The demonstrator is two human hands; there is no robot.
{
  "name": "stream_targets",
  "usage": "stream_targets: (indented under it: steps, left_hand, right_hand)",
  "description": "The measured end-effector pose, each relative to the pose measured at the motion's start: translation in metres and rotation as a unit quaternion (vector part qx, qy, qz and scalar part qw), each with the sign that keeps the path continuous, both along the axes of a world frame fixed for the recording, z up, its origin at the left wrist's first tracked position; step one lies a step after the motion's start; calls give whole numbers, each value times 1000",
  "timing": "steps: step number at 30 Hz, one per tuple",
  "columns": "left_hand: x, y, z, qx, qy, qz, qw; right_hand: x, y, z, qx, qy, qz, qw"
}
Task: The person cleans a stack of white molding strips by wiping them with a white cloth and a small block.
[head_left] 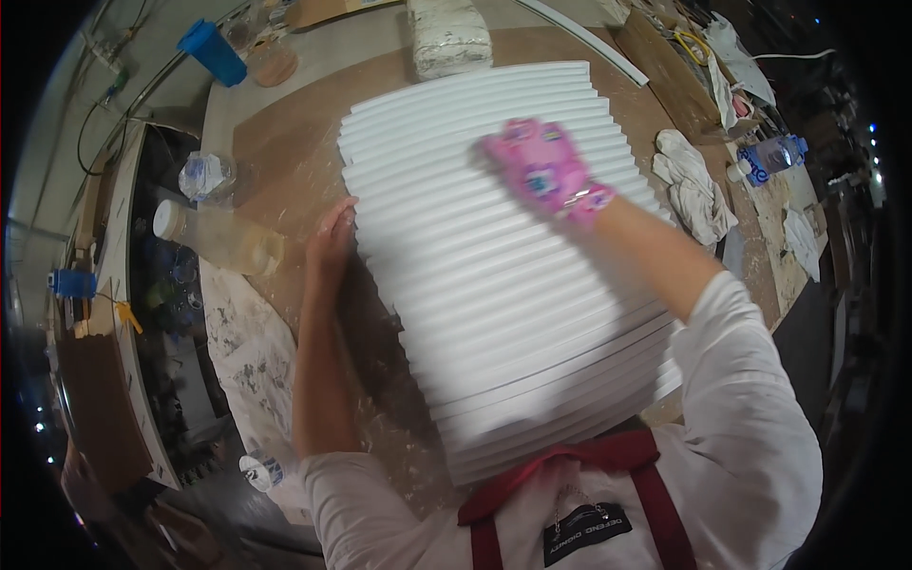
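A broad layer of long white strips [494, 266], lying side by side in ridged rows, covers the middle of the table. At its left edge my left hand [332, 233] is bare, its fingers stretched along the strips' ends and touching them; the fingertips are partly hidden. My right hand [544, 166] wears a pink patterned glove and is over the upper right part of the strips. Motion smears its fingers, so I cannot tell whether they are closed or hold anything.
Left of the strips are a capped plastic bottle [223, 237], a clear bottle [209, 178] and a blue cup [211, 52]. A white-smeared block [450, 40] stands behind them. Rightward lie a crumpled cloth [693, 185], a water bottle [774, 159] and a cardboard box [665, 71].
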State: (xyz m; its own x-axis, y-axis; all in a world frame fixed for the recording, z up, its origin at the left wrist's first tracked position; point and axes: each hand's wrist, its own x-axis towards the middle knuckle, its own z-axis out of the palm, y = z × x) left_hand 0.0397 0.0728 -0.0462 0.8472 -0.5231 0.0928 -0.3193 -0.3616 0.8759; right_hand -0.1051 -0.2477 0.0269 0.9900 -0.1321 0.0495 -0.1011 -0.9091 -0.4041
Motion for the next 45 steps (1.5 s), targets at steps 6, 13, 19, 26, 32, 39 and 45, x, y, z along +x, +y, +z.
stream_targets:
  steps: [6, 13, 19, 26, 32, 39, 45]
  left_hand:
    - [-6, -6, 8, 26, -4, 47, 999]
    - [-10, -13, 11, -63, 66, 60, 994]
    - [-12, -10, 12, -78, 123, 75, 986]
    - [-2, -7, 1, -93, 119, 54, 987]
    - [0, -4, 3, -64, 77, 28, 995]
    - [-4, -9, 9, -73, 73, 28, 994]
    - [-4, -4, 3, -84, 26, 40, 995]
  right_hand:
    - [-24, -13, 63, -175, -35, -31, 984]
    - [15, 35, -13, -204, -148, 86, 964]
    - [-81, -120, 23, -74, -29, -179, 981]
    - [-81, -89, 27, -253, -101, -43, 961]
    - [-72, -118, 21, -306, 9, -92, 948]
    - [-15, 2, 43, -237, -78, 35, 968]
    - [48, 134, 35, -162, -81, 227, 957]
